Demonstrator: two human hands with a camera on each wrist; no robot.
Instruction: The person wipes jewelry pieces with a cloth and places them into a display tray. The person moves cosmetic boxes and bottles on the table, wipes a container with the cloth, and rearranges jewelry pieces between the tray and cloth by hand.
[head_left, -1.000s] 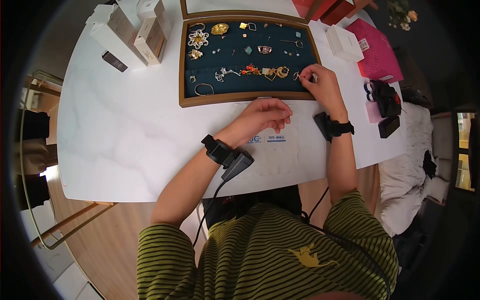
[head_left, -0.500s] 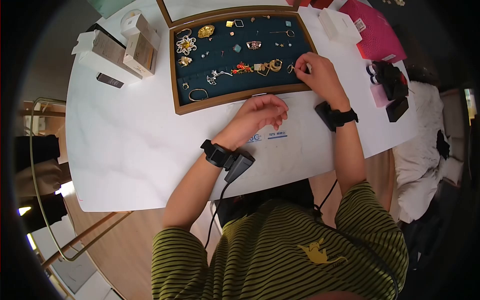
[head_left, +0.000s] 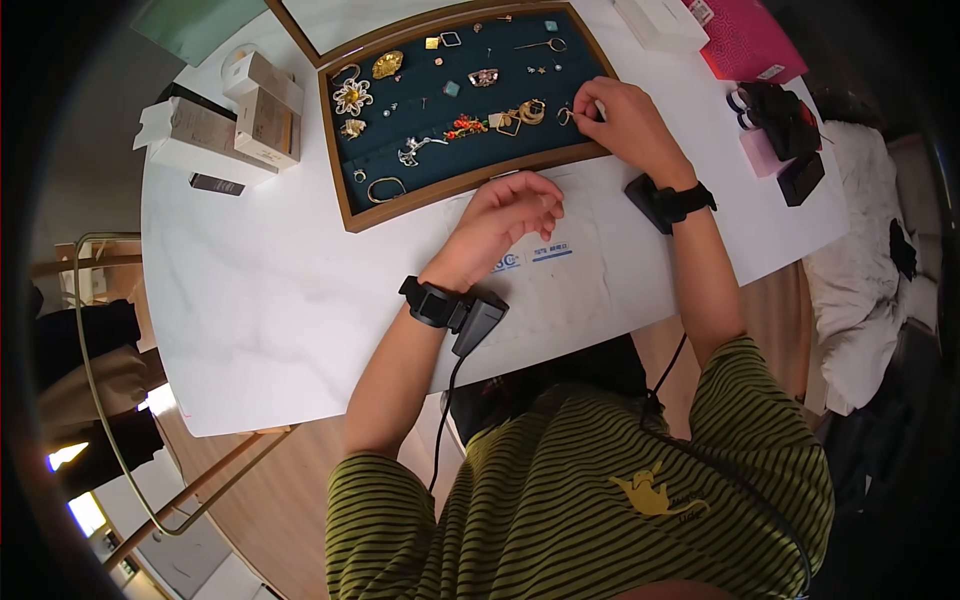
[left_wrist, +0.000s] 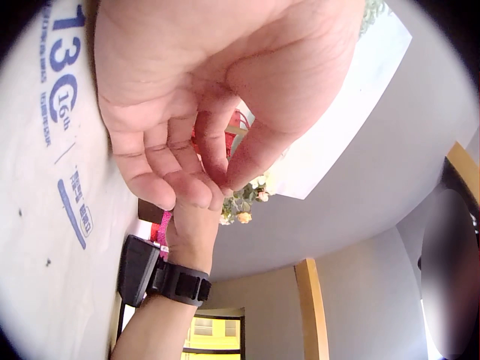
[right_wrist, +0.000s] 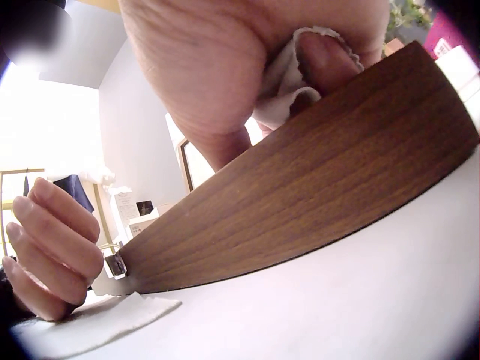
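Observation:
A wooden jewelry case (head_left: pixel 430 199) lies on the table, its dark green lining set with brooches, rings and earrings. My right hand (head_left: pixel 630 120) bends over the case's right front corner, fingertips close beside a thin gold hoop earring (head_left: pixel 565 116). In the right wrist view, a crumpled white cloth (right_wrist: pixel 281 88) is held among that hand's curled fingers; the fingertips are partly hidden behind the case's side. My left hand (head_left: pixel 510 212) hovers before the front edge, fingers loosely curled and nothing seen in them. Below it is a white printed cloth (head_left: pixel 545 285). Near the earring sits a gold ring-shaped brooch (head_left: pixel 531 112).
Several cartons (head_left: pixel 268 130) stand left of the case. At the right are a white box (head_left: pixel 660 25), a pink bag (head_left: pixel 755 40) and a black item (head_left: pixel 780 118) beside a small black box (head_left: pixel 801 180). The case's lid (head_left: pixel 292 30) stands raised at the back.
The head view has turned, so case and table appear shifted left and tilted. My right fingertips have drawn slightly back from the gold hoop earring. The left hand stays before the case.

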